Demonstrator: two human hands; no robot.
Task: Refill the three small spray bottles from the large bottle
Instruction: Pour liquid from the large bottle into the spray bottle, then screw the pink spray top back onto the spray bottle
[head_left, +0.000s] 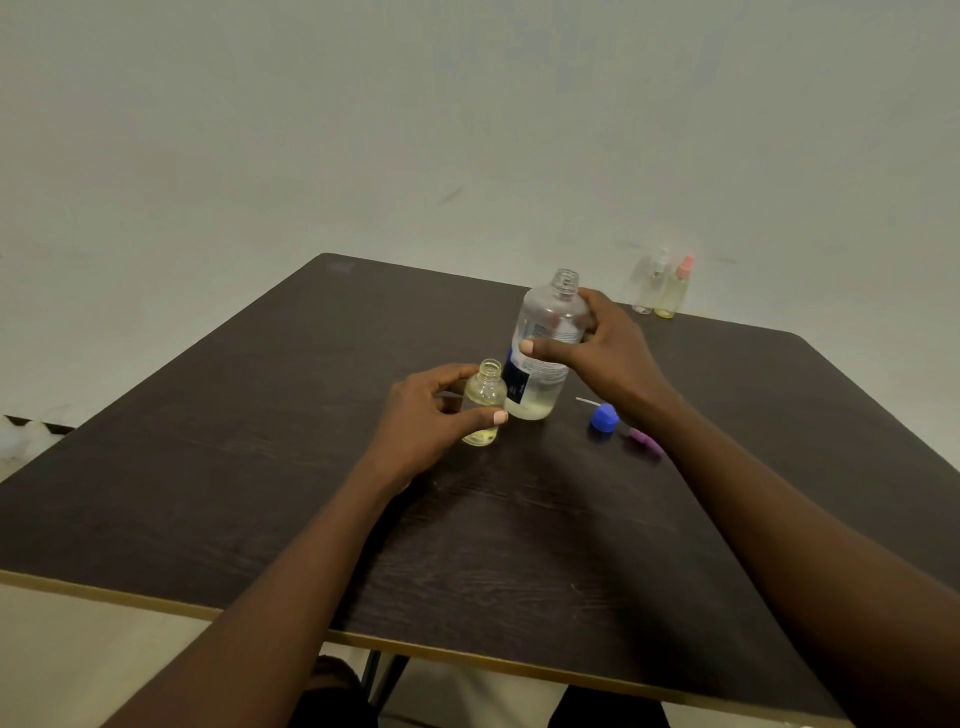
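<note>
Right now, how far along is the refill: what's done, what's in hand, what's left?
Two capped small bottles stand at the table's far edge; the pink-topped one holds yellowish liquid, the other's level is unclear. In hand: the left hand holds the open third small bottle, nearly empty; the right hand grips the uncapped large bottle, upright. Left: pour, refit the purple sprayer and blue cap.

Blue cap (603, 417), purple sprayer (645, 441) block right side; table (208, 441) left bare.

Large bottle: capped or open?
Open. The large bottle shows a bare threaded neck; a blue cap lies on the table.
</note>
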